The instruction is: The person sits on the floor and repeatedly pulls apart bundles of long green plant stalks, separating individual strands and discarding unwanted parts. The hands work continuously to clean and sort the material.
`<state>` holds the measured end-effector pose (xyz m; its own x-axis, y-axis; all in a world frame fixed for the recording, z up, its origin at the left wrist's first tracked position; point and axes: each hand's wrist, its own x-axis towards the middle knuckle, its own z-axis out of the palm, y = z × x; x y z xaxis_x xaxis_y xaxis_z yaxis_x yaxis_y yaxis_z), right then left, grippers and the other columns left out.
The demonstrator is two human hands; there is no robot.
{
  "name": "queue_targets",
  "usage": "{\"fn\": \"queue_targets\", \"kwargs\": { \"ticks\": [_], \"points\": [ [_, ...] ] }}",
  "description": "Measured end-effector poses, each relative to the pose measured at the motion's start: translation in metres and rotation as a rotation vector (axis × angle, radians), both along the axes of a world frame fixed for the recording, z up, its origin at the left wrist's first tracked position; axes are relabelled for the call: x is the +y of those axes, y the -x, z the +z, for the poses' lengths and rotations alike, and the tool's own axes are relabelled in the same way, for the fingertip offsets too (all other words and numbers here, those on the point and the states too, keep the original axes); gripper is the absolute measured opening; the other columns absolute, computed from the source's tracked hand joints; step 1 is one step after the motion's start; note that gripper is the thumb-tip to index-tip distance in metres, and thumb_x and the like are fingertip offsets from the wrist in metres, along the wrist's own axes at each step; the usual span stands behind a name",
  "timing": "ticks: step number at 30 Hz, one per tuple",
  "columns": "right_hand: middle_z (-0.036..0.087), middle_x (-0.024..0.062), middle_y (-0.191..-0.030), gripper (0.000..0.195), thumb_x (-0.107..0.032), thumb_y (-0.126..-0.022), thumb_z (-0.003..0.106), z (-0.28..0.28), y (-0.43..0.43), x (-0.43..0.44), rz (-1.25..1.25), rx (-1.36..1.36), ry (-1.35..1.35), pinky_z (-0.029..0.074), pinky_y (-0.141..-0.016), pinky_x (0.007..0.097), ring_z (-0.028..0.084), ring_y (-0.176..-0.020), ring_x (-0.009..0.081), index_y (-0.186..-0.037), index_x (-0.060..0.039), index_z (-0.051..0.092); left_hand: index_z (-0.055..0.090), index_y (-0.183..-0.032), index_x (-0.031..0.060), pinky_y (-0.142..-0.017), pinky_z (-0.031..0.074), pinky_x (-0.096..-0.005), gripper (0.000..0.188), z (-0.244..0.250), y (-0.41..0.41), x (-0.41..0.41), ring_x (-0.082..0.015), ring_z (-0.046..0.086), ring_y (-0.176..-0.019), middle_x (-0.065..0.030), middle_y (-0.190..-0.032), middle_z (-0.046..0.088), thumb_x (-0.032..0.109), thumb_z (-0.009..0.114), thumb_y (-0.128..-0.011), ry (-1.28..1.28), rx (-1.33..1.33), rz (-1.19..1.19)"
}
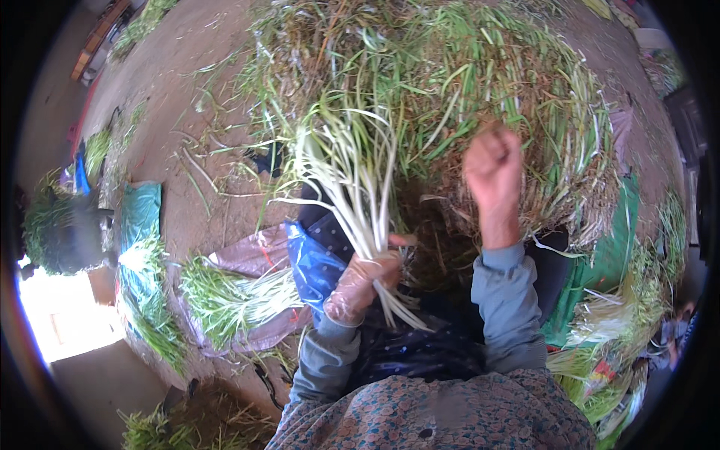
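My left hand (pixel 365 281), in a clear thin plastic glove, grips a bunch of long, slender white vegetable stalks (pixel 360 191), allium-like. Their pale green leaf tips fan away from me, and the white lower ends (pixel 398 309) stick out below the fist, over my dark dotted lap cover. Over the near side of a big heap of uncleaned stalks (pixel 450 73) with brown dry roots and husks, my right hand (pixel 495 163) is raised, apart from the bunch. Its fingers are curled and blurred by motion; whether they hold anything is hidden.
Trimmed stalks (pixel 242 298) lie on a mauve sheet (pixel 253 250) at my left. More greens (pixel 140 270) rest on a teal sheet (pixel 140 205) farther left. A green sheet (pixel 616 247) with white-stemmed bundles (pixel 602 315) is at my right. Loose stalks litter the earthen floor (pixel 191 112).
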<state>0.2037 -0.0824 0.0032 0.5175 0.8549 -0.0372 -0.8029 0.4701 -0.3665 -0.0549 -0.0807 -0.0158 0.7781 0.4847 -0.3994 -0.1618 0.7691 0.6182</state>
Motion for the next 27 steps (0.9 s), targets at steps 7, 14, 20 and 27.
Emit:
{"fn": "queue_targets", "kwargs": {
  "ticks": [7, 14, 20, 27],
  "points": [
    [0.059, 0.0034, -0.066, 0.020, -0.026, -0.093, 0.048, 0.006, 0.008, -0.020, -0.139, -1.152, 0.732, 0.044, -0.047, 0.0229, 0.053, -0.051, 0.0096, -0.089, -0.0088, 0.058, 0.058, -0.102, 0.0024, -0.068, 0.053, -0.0341, 0.022, 0.003, 0.000, 0.018, -0.0179, 0.062, -0.065, -0.0068, -0.071, 0.063, 0.018, 0.059, -0.087, 0.020, -0.051, 0.353],
    [0.062, 0.0197, -0.102, 0.032, -0.018, -0.082, 0.056, -0.194, 0.131, -0.165, 0.790, -2.289, 0.615, 0.048, -0.080, 0.0473, 0.060, -0.095, 0.0382, -0.111, -0.0067, 0.057, 0.006, -0.144, 0.0030, -0.030, 0.027, -0.0198, 0.067, 0.058, 0.025, 0.106, -0.0059, 0.037, -0.036, 0.0033, -0.051, 0.042, 0.014, 0.049, -0.094, 0.031, -0.839, 0.287],
    [0.060, 0.0148, -0.100, 0.017, -0.016, -0.085, 0.058, -0.059, 0.079, -0.123, 0.325, -1.796, 0.815, 0.046, -0.075, 0.0457, 0.058, -0.090, 0.0363, -0.097, -0.0032, 0.058, -0.002, -0.145, 0.0006, -0.029, 0.025, -0.0214, 0.068, 0.071, 0.013, 0.117, -0.0060, 0.035, -0.033, 0.0029, -0.046, 0.039, 0.018, 0.044, -0.097, -0.083, -0.848, 0.190],
    [0.049, 0.0123, -0.125, 0.035, -0.014, -0.076, 0.066, -0.005, 0.033, -0.144, -0.554, -2.201, 1.399, 0.044, -0.085, 0.0441, 0.042, -0.117, 0.0327, -0.108, -0.0028, 0.056, 0.026, -0.139, -0.0034, -0.033, 0.023, -0.0252, 0.049, -0.021, -0.015, 0.061, -0.0076, 0.029, -0.033, 0.0030, -0.044, 0.034, 0.020, 0.038, -0.098, 0.387, -0.657, 0.101]
  ]
}}
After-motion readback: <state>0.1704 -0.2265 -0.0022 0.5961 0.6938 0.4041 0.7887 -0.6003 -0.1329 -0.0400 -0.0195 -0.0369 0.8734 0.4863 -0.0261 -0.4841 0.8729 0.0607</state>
